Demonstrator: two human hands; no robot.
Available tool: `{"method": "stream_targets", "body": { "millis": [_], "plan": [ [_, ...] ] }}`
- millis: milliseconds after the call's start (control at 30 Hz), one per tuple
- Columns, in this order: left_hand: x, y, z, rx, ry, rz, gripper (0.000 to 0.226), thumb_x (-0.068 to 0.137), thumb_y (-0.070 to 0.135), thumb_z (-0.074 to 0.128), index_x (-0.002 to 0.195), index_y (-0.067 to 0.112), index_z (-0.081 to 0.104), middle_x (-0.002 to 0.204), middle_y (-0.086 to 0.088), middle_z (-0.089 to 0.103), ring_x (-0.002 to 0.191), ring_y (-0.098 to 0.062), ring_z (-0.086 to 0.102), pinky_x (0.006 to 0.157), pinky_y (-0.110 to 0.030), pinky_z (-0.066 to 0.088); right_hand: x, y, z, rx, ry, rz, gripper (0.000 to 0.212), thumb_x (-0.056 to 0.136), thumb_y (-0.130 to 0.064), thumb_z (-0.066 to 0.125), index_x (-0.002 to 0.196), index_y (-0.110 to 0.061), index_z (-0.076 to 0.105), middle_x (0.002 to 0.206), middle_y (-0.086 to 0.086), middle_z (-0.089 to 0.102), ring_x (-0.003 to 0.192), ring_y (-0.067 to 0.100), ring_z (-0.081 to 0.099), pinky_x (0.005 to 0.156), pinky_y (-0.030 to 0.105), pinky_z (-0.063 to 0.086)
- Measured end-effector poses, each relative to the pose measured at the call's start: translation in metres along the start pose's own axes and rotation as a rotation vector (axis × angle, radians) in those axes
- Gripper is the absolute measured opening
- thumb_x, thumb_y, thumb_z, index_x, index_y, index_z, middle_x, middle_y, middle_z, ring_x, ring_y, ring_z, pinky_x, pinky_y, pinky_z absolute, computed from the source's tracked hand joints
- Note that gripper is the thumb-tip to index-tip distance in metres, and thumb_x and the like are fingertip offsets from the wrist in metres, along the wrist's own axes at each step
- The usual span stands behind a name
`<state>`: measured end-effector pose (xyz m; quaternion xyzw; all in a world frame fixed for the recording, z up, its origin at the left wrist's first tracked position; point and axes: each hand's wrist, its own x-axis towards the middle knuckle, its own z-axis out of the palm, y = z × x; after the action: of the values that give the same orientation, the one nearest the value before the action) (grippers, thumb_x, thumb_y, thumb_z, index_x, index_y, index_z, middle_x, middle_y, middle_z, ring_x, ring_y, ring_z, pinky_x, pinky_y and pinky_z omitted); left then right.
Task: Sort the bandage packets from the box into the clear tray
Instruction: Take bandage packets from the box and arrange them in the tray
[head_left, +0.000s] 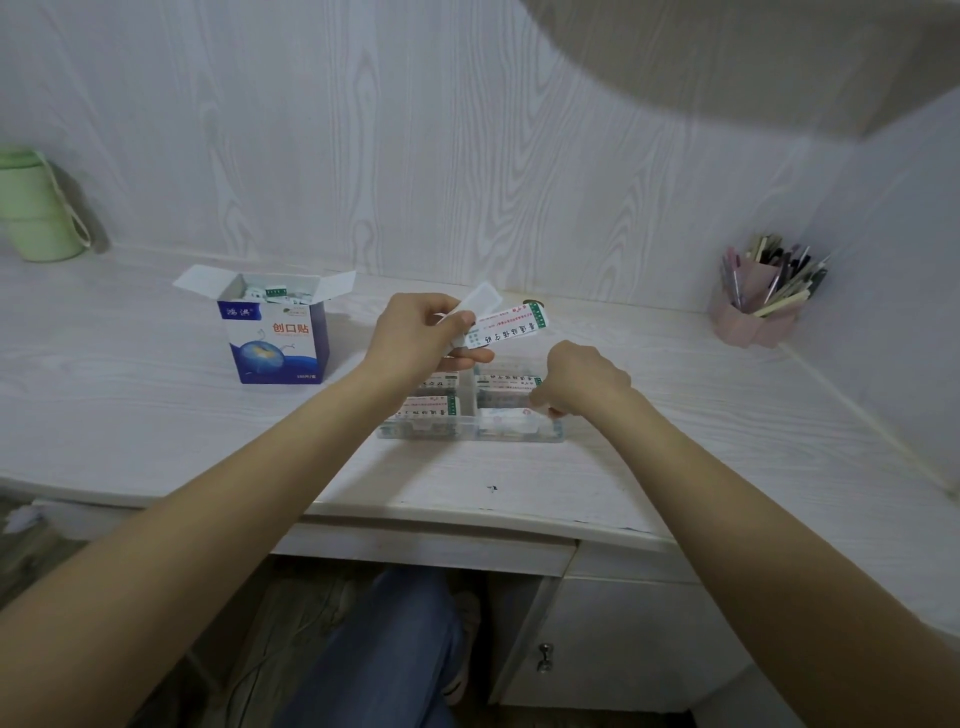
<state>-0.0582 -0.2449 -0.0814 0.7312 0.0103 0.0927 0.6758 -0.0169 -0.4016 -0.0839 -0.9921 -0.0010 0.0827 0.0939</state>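
The left hand (423, 332) grips spare packets (506, 328) above the tray (470, 434) while the right hand's (582, 382) fingers (540, 400) pinch one into the compartment beneath them, which should lie flat; the box (275, 338) stands left.

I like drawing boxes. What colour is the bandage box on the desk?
The bandage box is blue and white with red lettering, seen in the head view.

White wood-grain desk (156, 415): clear tray (470, 431) w/ bandage packets at center, opened blue box (275, 332) at 10 o'clock, green container (34, 208) far 10, pink pen holder (753, 317) at 2.
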Motion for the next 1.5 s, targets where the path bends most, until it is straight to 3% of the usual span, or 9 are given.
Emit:
{"method": "stream_targets", "body": {
  "millis": [67, 133, 333, 733, 900, 1067, 1200, 1333, 1500],
  "plan": [
    [0.0, 0.0, 0.0, 0.001, 0.003, 0.0, 0.012, 0.096, 0.01, 0.054, 0.086, 0.01, 0.061, 0.084, -0.003, 0.067, 0.065, -0.018, 0.072, 0.063, -0.024, 0.059, 0.0, 0.001, -0.001, 0.039, 0.0, 0.008, 0.019, 0.085, -0.022, 0.062, 0.077, -0.017, 0.047, 0.063, -0.004, 0.057, 0.06, 0.013, 0.053, 0.052, 0.022, 0.031],
    [0.0, -0.001, 0.001, 0.008, 0.005, -0.001, 0.011, 0.096, 0.01, 0.054, 0.087, 0.01, 0.061, 0.083, -0.002, 0.067, 0.064, -0.017, 0.072, 0.063, -0.024, 0.059, 0.0, 0.001, 0.0, 0.064, 0.008, 0.007, 0.018, 0.086, -0.022, 0.059, 0.074, -0.017, 0.046, 0.062, -0.004, 0.057, 0.056, 0.013, 0.051, 0.051, 0.022, 0.031],
    [-0.002, -0.002, 0.002, 0.003, -0.002, 0.002, 0.012, 0.096, 0.01, 0.054, 0.087, 0.008, 0.061, 0.085, -0.005, 0.068, 0.066, -0.02, 0.072, 0.065, -0.026, 0.06, -0.001, 0.0, 0.001, 0.151, -0.008, -0.016, 0.008, 0.09, -0.019, 0.052, 0.083, -0.018, 0.05, 0.057, -0.003, 0.056, 0.04, 0.008, 0.047, 0.051, 0.023, 0.036],
    [-0.005, -0.001, 0.001, 0.0, -0.014, 0.01, 0.011, 0.096, 0.009, 0.053, 0.089, 0.008, 0.062, 0.084, -0.003, 0.068, 0.067, -0.02, 0.072, 0.067, -0.028, 0.059, -0.001, -0.005, 0.001, 0.212, -0.042, 0.014, 0.003, 0.091, -0.016, 0.05, 0.092, -0.019, 0.05, 0.063, -0.001, 0.059, 0.046, 0.012, 0.055, 0.053, 0.023, 0.042],
    [-0.005, -0.001, 0.0, 0.004, -0.013, 0.015, 0.011, 0.096, 0.01, 0.053, 0.088, 0.009, 0.062, 0.083, -0.002, 0.067, 0.066, -0.019, 0.072, 0.067, -0.029, 0.059, 0.0, -0.003, 0.002, 0.203, -0.037, 0.025, 0.01, 0.09, -0.016, 0.049, 0.081, -0.019, 0.047, 0.058, -0.001, 0.058, 0.041, 0.012, 0.05, 0.05, 0.023, 0.038],
    [-0.004, -0.004, 0.001, 0.016, -0.043, 0.01, 0.013, 0.096, 0.01, 0.052, 0.096, 0.001, 0.062, 0.09, -0.011, 0.069, 0.067, -0.022, 0.072, 0.062, -0.026, 0.059, -0.003, -0.001, -0.002, 0.209, -0.035, 0.021, 0.015, 0.09, -0.017, 0.047, 0.075, -0.02, 0.046, 0.054, -0.001, 0.058, 0.04, 0.012, 0.049, 0.05, 0.023, 0.036],
    [-0.003, -0.005, 0.003, 0.021, -0.06, 0.012, 0.014, 0.097, 0.01, 0.051, 0.092, 0.001, 0.059, 0.087, -0.01, 0.068, 0.065, -0.021, 0.072, 0.059, -0.025, 0.058, -0.008, -0.004, -0.008, 0.212, -0.087, 0.025, 0.006, 0.092, -0.015, 0.045, 0.09, -0.012, 0.05, 0.057, 0.0, 0.058, 0.036, 0.01, 0.049, 0.043, 0.02, 0.034],
    [-0.003, -0.005, 0.004, 0.026, -0.062, 0.027, 0.014, 0.097, 0.01, 0.05, 0.089, 0.003, 0.058, 0.089, -0.011, 0.068, 0.066, -0.022, 0.072, 0.058, -0.024, 0.058, -0.011, -0.009, -0.01, 0.198, -0.184, 0.053, 0.012, 0.096, -0.019, 0.047, 0.104, -0.013, 0.04, 0.067, 0.007, 0.057, 0.022, 0.008, 0.043, 0.031, 0.01, 0.028],
    [-0.003, -0.005, 0.003, 0.035, -0.062, 0.035, 0.014, 0.098, 0.011, 0.05, 0.088, 0.004, 0.058, 0.088, -0.011, 0.068, 0.066, -0.022, 0.072, 0.058, -0.024, 0.058, -0.007, -0.008, -0.006, 0.219, -0.171, 0.077, 0.009, 0.094, -0.017, 0.048, 0.091, -0.009, 0.046, 0.065, 0.005, 0.052, 0.03, 0.011, 0.049, 0.032, 0.011, 0.03]
  ]
}}
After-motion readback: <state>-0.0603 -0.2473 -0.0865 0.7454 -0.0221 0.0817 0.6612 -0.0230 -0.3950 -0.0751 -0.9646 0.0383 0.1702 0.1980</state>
